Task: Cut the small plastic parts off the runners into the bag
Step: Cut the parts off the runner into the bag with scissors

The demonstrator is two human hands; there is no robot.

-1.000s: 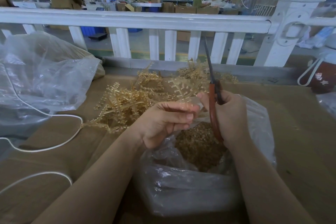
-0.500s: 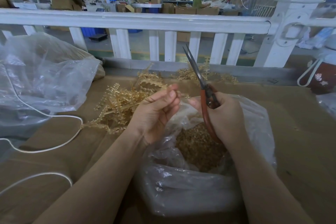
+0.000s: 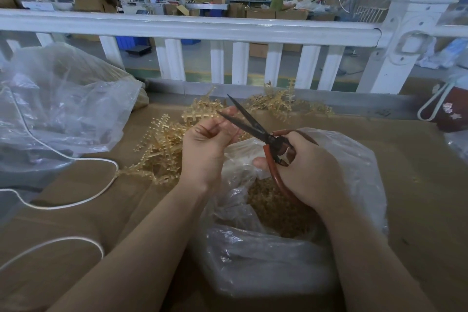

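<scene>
Runners (image 3: 164, 149) of amber plastic lie heaped on the brown tabletop (image 3: 417, 185), just beyond the clear bag (image 3: 354, 159). Cut parts (image 3: 276, 208) already fill much of the bag's bottom, so a good share looks done, though the heap suggests plenty remains. Above the bag's mouth the left hand (image 3: 205, 144) has its fingers curled, seemingly pinching a piece too small to make out. The right hand (image 3: 306, 170) grips red-handled scissors (image 3: 255, 129), blades parted beside the left fingertips.

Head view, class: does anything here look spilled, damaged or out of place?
Nothing stands out. The runners lie heaped on the cardboard, the cut parts sit inside the bag, and the scissors look whole.
</scene>
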